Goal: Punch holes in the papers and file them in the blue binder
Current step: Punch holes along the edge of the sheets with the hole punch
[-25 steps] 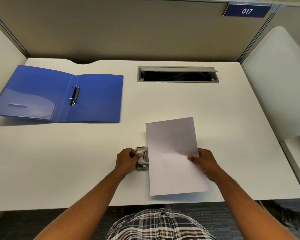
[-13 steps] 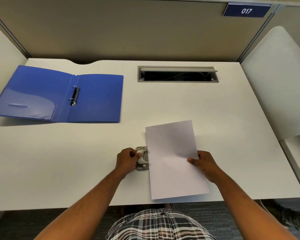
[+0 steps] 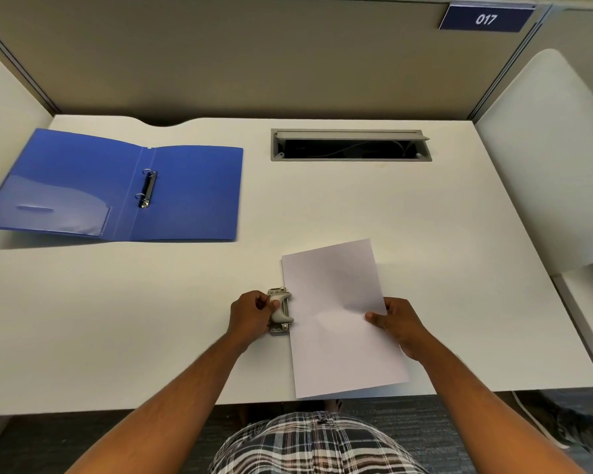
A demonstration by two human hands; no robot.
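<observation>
A grey metal hole punch (image 3: 280, 311) sits near the desk's front edge. My left hand (image 3: 250, 314) grips it, thumb on its lever. White paper (image 3: 339, 323) lies to its right, the left edge tucked into the punch, the near end reaching the desk's front edge. My right hand (image 3: 399, 325) pinches the paper's right edge, thumb on top. The blue binder (image 3: 192, 196) lies open at the far left, its two metal rings (image 3: 147, 189) standing shut at the spine. I cannot tell whether the paper is one sheet or several.
A grey cable hatch (image 3: 350, 145) is sunk into the white desk (image 3: 442, 234) at the back centre. Partition walls close the back and both sides. A sign reading 017 (image 3: 486, 18) hangs top right. White panels stand at the right.
The paper has slid toward me along the punch, its far edge lower on the desk than before. My right hand moved with it. My left hand stayed on the punch.
</observation>
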